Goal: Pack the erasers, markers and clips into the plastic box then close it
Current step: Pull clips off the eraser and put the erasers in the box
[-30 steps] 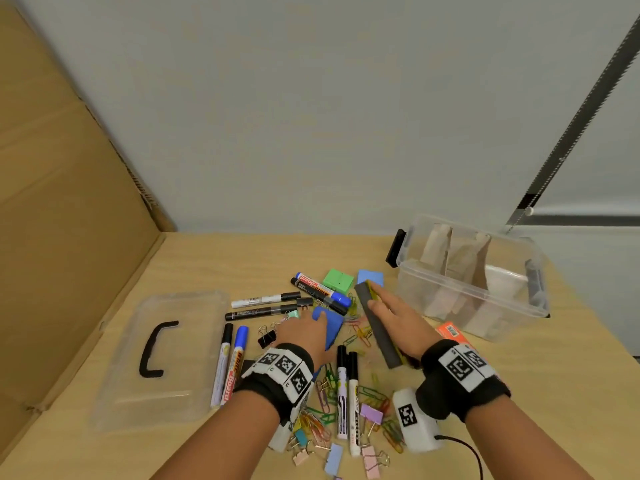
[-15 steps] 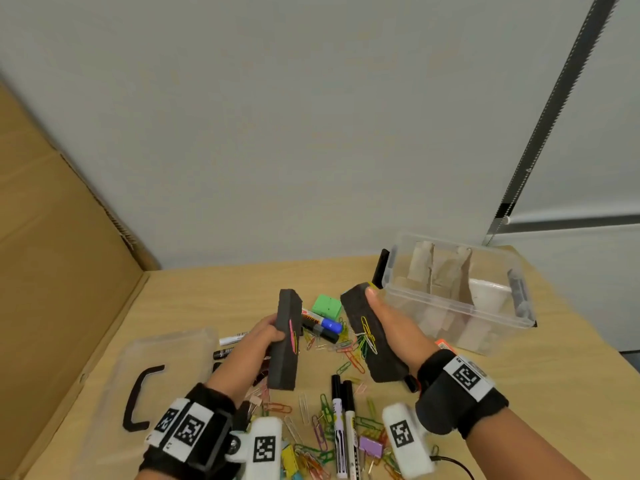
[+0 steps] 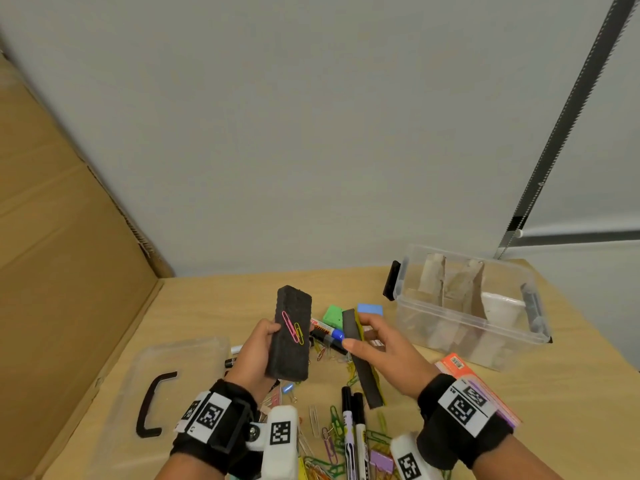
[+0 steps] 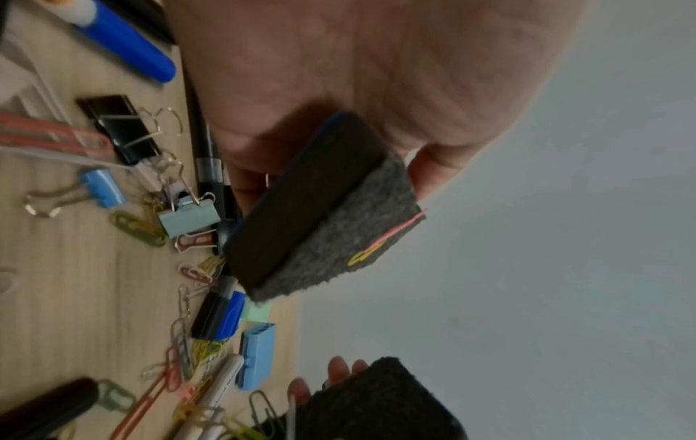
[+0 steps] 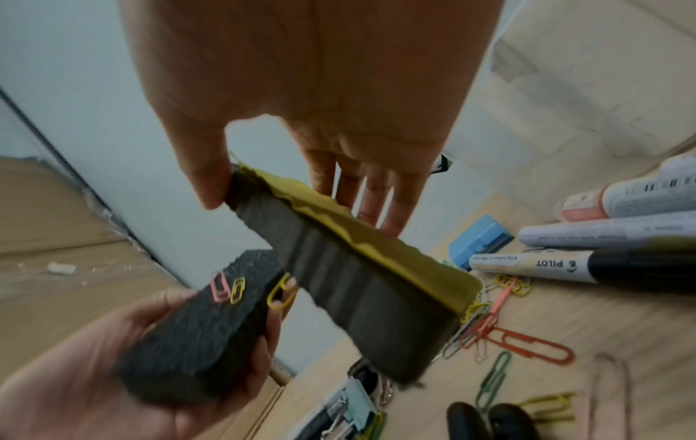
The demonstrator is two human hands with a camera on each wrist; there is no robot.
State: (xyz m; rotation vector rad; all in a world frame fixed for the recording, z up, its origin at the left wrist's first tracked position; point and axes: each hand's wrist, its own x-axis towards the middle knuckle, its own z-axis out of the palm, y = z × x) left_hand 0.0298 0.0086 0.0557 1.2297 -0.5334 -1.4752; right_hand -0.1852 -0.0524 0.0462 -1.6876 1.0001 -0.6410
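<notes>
Left hand [image 3: 254, 351] grips a black felt eraser [image 3: 292, 336] w/ paper clips [image 3: 292, 328] stuck on, right hand [image 3: 382, 355] pinches a yellow-backed eraser [image 3: 360, 362] betw thumb & fingers, both above table [image 3: 214, 306].

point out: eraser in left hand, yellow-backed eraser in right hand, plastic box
eraser in left hand [image 3: 291, 336]: head view, on its dark felt face.
yellow-backed eraser in right hand [image 5: 361, 300]: right wrist view, on its dark side.
plastic box [image 3: 412, 310]: head view, on its clear near-left wall.

even, soft indoor light; wrist views dimmer, blurred (edges especially), with wide-angle warping.
</notes>
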